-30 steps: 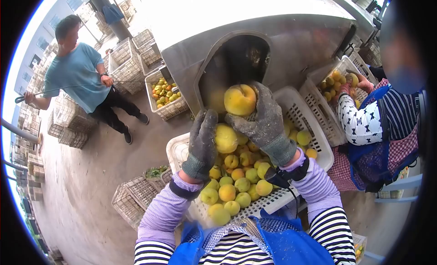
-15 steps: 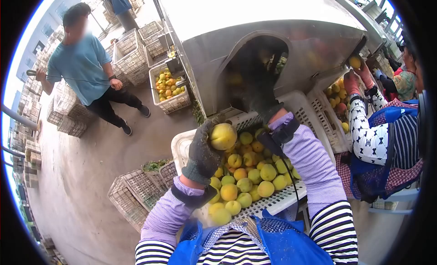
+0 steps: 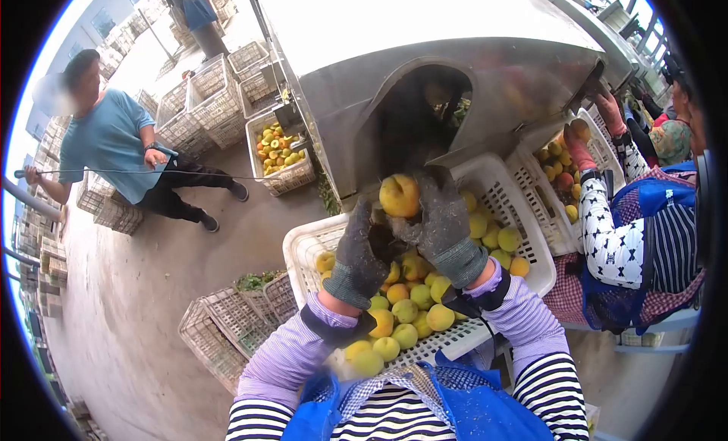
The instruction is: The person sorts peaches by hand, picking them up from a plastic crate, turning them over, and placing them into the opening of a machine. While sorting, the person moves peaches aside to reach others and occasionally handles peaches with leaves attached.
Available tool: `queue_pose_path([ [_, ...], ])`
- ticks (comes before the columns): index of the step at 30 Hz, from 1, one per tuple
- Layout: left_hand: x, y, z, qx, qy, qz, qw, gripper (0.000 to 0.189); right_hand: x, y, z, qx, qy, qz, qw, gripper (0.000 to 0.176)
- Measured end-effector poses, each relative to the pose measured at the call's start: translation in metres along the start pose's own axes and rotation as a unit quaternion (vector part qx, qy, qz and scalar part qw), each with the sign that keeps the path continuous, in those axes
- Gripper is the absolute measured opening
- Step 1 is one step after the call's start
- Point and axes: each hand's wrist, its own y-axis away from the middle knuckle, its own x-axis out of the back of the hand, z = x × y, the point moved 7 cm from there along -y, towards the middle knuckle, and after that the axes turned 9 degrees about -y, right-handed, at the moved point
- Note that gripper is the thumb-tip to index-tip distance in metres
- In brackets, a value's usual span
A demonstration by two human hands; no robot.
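My right hand (image 3: 444,225), in a grey work glove, holds a yellow peach (image 3: 400,194) up in front of the dark arched opening (image 3: 421,115) of a steel machine. My left hand (image 3: 361,251), also gloved, is just to the left and below, touching the right glove. Its fingers are curled apart and no fruit shows in it. Both hands hover over a white plastic crate (image 3: 302,247) filled with several yellow-green peaches (image 3: 406,310).
On the right, a co-worker in a patterned sleeve holds a peach (image 3: 580,128) in a red glove over a second crate (image 3: 535,185). A person in a blue shirt (image 3: 106,145) pulls a long rod at the left. A floor crate of fruit (image 3: 279,156) and empty crates (image 3: 227,320) stand nearby.
My right hand has come back out of the machine opening and now holds a peach. My left hand no longer shows the peach it held. The person in blue has stepped left.
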Motion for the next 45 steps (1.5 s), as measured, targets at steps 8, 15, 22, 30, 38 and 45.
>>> queue_pose_path([
  [8,0.044,0.008,-0.012,0.016,-0.217,0.178,0.96,0.043,-0.021,-0.086,0.033,0.17,0.071,0.062,0.981,0.059],
  [15,0.08,-0.074,-0.083,0.051,-0.843,-0.08,0.529,0.041,-0.017,0.008,0.087,0.012,0.001,-0.051,0.999,0.037],
  [22,0.134,-0.111,-0.139,-0.053,-0.923,0.012,0.38,0.032,-0.057,0.065,0.101,0.123,-0.006,-0.062,0.99,0.028],
  [30,0.136,-0.084,-0.151,0.074,-0.97,-0.141,0.184,0.027,-0.178,0.112,0.232,-0.05,0.187,-0.347,0.918,0.028],
  [38,0.037,-0.028,-0.04,0.105,-0.846,-0.146,0.501,0.039,-0.082,0.1,0.164,-0.331,-0.371,-0.282,0.821,0.064],
  [45,0.012,0.028,-0.021,-0.043,-0.402,-0.039,0.914,0.043,-0.015,0.096,0.076,-0.258,-0.494,-0.158,0.815,0.07],
])
